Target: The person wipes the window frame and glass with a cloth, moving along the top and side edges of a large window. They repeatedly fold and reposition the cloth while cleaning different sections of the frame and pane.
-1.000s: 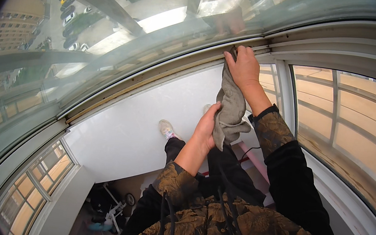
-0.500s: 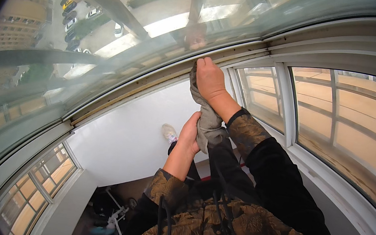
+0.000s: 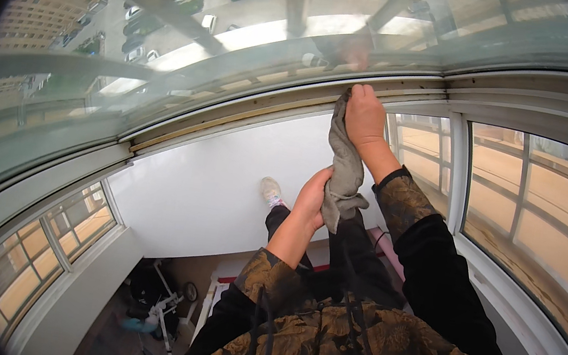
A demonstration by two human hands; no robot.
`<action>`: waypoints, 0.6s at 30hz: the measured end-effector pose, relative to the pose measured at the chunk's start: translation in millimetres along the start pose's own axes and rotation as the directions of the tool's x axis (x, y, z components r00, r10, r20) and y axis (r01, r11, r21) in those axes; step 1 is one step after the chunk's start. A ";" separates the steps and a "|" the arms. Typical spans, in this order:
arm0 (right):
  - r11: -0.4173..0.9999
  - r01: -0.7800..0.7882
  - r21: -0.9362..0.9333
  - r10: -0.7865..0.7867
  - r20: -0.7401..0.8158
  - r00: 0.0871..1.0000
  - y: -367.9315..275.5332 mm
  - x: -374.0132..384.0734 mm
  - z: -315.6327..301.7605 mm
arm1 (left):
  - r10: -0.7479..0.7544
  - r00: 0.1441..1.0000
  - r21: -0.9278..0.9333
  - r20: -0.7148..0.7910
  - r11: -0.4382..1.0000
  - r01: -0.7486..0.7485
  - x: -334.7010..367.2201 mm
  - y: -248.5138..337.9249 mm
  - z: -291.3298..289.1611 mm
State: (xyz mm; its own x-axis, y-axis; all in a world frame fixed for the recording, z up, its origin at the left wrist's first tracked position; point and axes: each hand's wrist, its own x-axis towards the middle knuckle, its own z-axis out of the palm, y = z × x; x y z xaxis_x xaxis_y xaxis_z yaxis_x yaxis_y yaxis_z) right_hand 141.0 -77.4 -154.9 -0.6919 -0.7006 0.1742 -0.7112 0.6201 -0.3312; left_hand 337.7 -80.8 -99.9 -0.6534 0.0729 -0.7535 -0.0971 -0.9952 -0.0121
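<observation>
A grey-brown cloth [image 3: 346,161] hangs twisted between my two hands. My right hand [image 3: 365,120] is closed on its upper end, right at the window track [image 3: 272,108], a dirty channel below the large window pane [image 3: 199,57]. Lower down, my left hand [image 3: 312,197] grips the cloth's gathered bulk, and a loose end drops below it. The fingertips of the right hand are partly hidden against the track.
Under my arms lies a broad white sill [image 3: 195,187], with my shoe [image 3: 270,190] on it. Framed side windows stand at right [image 3: 497,186] and left [image 3: 40,259]. A wheeled metal frame [image 3: 168,306] sits on the floor below, lower left. Parked cars show far down outside.
Both hands and the cloth have shifted to the right in the picture, as the view itself has swung. Each hand still grips the cloth, the right one still at the track.
</observation>
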 end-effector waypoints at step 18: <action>0.910 0.400 0.113 -0.412 0.124 0.903 -147.6 -14.9 41.6 | 0.193 0.981 -0.232 0.019 0.955 -0.183 -60.4 46.8 -115.6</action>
State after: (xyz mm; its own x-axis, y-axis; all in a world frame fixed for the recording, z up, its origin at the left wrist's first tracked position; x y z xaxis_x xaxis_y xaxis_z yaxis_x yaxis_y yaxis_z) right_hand 261.5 -173.1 -147.2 -0.3161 -0.9316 0.1792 -0.9097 0.2441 -0.3359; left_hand 459.4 -139.3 -130.9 -0.6742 -0.1193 -0.7289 0.2011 -0.9792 -0.0257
